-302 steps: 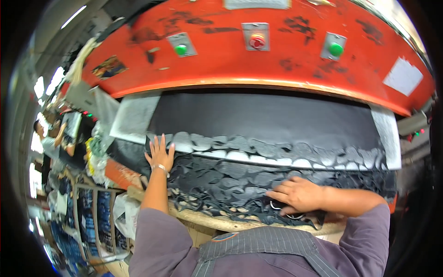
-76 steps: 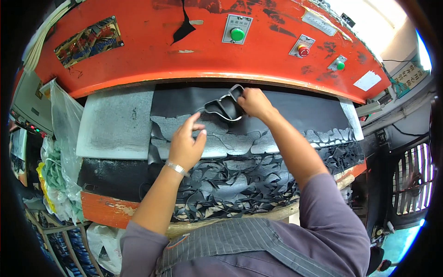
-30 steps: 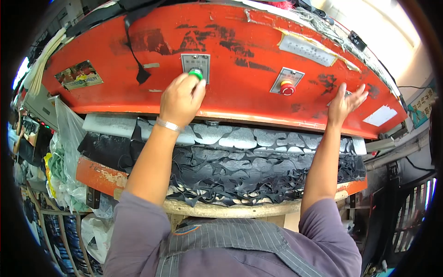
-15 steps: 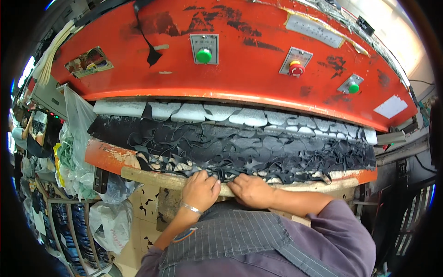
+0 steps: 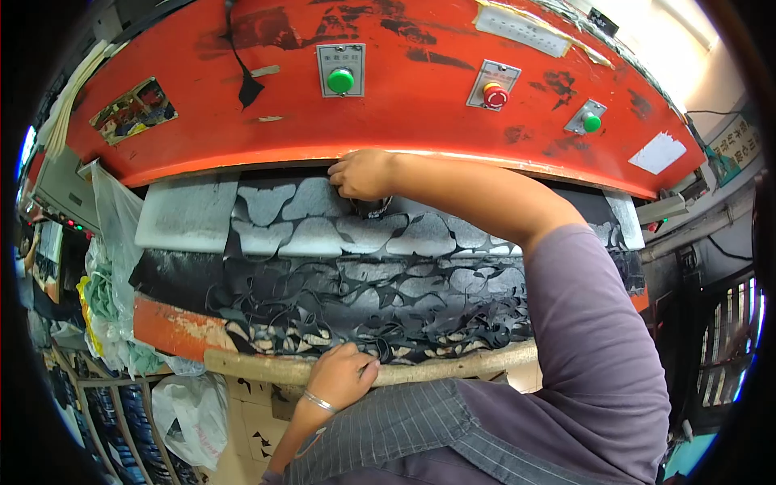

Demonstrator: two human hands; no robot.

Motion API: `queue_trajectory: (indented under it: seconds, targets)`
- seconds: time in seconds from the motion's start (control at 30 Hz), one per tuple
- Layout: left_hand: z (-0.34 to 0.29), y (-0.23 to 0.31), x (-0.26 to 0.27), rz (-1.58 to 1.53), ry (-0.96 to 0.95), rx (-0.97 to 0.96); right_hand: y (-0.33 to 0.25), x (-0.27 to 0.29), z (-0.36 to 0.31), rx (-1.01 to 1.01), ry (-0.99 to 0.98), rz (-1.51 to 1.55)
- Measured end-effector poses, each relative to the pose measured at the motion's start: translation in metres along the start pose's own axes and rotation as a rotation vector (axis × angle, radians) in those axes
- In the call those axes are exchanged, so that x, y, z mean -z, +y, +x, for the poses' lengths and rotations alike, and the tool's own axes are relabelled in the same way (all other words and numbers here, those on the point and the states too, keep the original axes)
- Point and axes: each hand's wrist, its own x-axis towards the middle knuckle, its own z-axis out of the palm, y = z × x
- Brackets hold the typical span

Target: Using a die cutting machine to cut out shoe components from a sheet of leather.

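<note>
My right hand point(image 5: 364, 174) reaches far out to the lower edge of the red press beam point(image 5: 291, 129). Its fingers are curled down over a dark, ring-like cutting die point(image 5: 370, 208), which it partly hides. The die stands on a black sheet point(image 5: 305, 225) full of rounded cut-outs, lying over a white cutting board point(image 5: 182, 212). My left hand point(image 5: 343, 376) stays at the near edge, fingers bent over the pale wooden rail point(image 5: 259, 366). Tangled black offcuts point(image 5: 388, 323) lie in a band between the rail and the board.
On the beam are a green button point(image 5: 340, 80), a red stop knob point(image 5: 495, 95) and a smaller green button point(image 5: 592, 122). Clear plastic bags point(image 5: 113, 210) hang at the left; a white bag point(image 5: 190, 416) sits lower, by a metal rack point(image 5: 125, 420).
My right hand has left the rail and gone forward to the die under the beam. The rail and board have come nearer to me, so more white board shows. My left hand remains on the rail.
</note>
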Motion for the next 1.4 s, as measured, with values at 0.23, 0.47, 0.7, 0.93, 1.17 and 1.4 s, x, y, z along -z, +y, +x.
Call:
queue_trajectory:
  seconds: [0.23,0.47,0.7,0.93,1.17,1.4]
  targets:
    - [0.082,-0.005,0.047,-0.111,0.307,-0.173,0.038,-0.006,-0.005,0.309,0.014,0.176]
    - [0.192,-0.021,0.045,-0.092,0.375,-0.169,0.017,0.017,-0.145,-0.966,0.022,0.312]
    - [0.253,-0.043,-0.016,0.005,0.360,-0.144,-0.058,-0.022,-0.170,-1.418,0.337,0.557]
    - [0.258,-0.047,-0.022,0.013,0.470,-0.159,-0.089,-0.027,-0.204,-1.250,0.354,0.502]
    - [0.257,-0.043,-0.024,0.015,0.454,-0.125,-0.092,-0.036,-0.210,-1.104,0.417,0.412]
    - [0.257,-0.043,-0.019,0.081,0.459,-0.180,-0.091,-0.035,-0.208,-1.082,0.424,0.339]
